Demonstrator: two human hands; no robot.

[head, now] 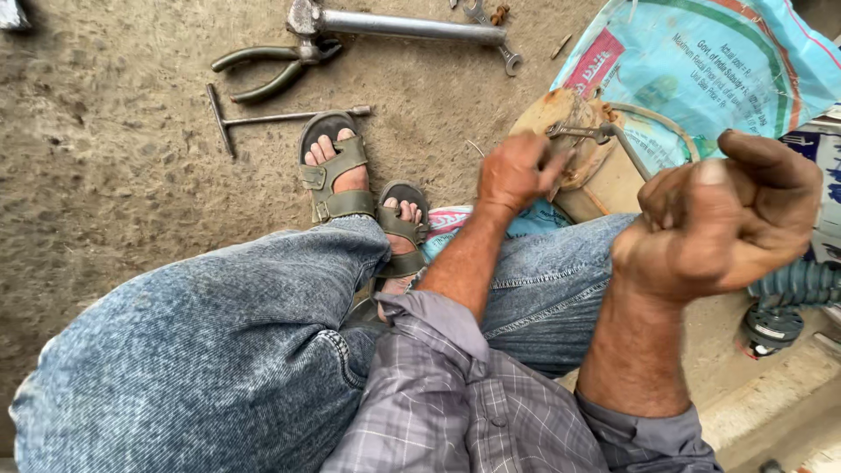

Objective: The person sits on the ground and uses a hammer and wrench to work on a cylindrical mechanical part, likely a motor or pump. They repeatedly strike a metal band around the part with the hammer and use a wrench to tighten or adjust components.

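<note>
I sit with my jeans-clad legs crossed and green sandals (337, 175) on my feet. My left hand (515, 173) reaches forward and grips a small metal spanner (580, 131). The spanner sits on a rusty round part (574, 162) that rests on a pale block. My right hand (723, 219) is raised close to the camera at the right, its fingers curled into a loose fist. Nothing shows inside it. It is apart from the spanner and the round part.
On the dirt ground ahead lie green-handled pliers (267, 70), a T-handled rod (263, 118), a long metal bar (412, 26) and another spanner (501, 48). A light blue printed sack (710, 61) lies at the upper right. A ribbed green part (797, 282) is at the right edge.
</note>
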